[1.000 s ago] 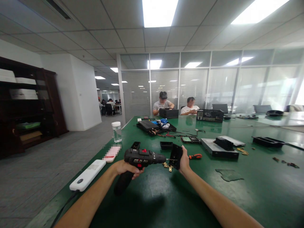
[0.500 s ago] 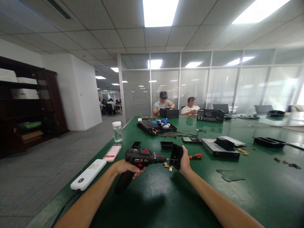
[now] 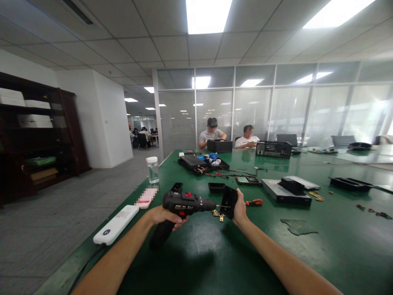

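My left hand (image 3: 172, 217) is wrapped round the grip of a black cordless drill (image 3: 187, 203), which points to the right. Its thin bit reaches into a small black plastic case (image 3: 229, 203) that my right hand (image 3: 240, 207) holds up by its right side. Whether the bit touches a screw inside is too small to tell. Beneath the case lie several brass-coloured metal pieces (image 3: 221, 218). Just beyond my right hand is a screwdriver (image 3: 254, 202) with an orange and black handle. A small black tray (image 3: 216, 187) sits behind the case.
On the green table (image 3: 196, 262), a white power strip (image 3: 116, 225), a phone (image 3: 146, 198) and a clear jar (image 3: 152, 170) line the left edge. A disc drive (image 3: 285, 191) and a glass-like shard (image 3: 298, 226) lie to the right. Two people (image 3: 212, 133) sit across the table.
The whole view has shifted very slightly, with things appearing a little further right. Both hands keep their holds, and the drill bit stays at the case.
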A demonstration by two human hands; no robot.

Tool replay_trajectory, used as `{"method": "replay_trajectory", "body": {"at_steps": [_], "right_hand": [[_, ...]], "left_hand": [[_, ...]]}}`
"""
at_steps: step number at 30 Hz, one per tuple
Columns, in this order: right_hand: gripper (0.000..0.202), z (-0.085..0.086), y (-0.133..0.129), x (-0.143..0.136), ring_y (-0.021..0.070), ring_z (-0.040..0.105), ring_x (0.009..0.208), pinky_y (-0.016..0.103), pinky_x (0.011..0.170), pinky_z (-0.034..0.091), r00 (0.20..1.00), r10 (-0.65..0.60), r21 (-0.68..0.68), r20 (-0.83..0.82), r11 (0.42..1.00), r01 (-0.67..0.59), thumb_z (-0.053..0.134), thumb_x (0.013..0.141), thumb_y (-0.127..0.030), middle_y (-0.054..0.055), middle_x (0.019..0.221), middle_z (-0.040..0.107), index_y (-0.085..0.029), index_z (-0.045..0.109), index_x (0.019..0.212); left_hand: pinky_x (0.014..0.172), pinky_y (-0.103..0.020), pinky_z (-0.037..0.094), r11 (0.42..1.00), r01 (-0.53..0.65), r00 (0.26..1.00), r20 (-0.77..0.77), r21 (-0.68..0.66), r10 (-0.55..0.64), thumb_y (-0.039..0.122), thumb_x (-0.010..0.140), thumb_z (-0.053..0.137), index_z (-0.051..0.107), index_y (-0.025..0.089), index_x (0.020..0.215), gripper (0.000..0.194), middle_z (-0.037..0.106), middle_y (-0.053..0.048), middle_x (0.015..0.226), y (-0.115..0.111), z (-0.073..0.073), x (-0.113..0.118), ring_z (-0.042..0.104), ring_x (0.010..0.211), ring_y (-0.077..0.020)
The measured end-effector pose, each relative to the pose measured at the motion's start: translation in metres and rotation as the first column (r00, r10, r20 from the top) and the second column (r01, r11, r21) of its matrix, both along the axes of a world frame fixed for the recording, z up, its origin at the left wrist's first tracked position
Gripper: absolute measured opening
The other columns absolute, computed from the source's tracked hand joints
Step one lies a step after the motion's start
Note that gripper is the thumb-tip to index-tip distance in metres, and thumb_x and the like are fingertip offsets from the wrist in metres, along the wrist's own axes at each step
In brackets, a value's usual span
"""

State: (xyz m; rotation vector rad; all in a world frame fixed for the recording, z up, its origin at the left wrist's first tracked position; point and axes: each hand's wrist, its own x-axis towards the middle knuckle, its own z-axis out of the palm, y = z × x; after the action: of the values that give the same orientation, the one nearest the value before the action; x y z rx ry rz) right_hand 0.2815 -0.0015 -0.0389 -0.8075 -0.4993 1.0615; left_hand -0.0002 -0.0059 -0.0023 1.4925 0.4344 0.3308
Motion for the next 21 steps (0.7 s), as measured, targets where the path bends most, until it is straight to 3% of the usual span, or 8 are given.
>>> {"method": "replay_trajectory", "body": {"at_steps": [21], "right_hand": [[0.041,-0.0008,-0.0002,-0.0006,0.0152,0.052,0.046,0.027,0.043,0.042,1.000,0.011,-0.049,-0.022,0.999,-0.012,0.052,0.064,-0.057,-0.001,0.053,0.057,-0.017,0.058,0.071]], "left_hand": [[0.050,-0.023,0.038,1.000,0.003,1.000,0.009,-0.002,-0.003,0.026,0.060,0.069,0.057,0.010,0.090,0.037,0.048,-0.002,0.072,0.0001,-0.0005,0.0000,0.044,0.058,-0.0102]]}}
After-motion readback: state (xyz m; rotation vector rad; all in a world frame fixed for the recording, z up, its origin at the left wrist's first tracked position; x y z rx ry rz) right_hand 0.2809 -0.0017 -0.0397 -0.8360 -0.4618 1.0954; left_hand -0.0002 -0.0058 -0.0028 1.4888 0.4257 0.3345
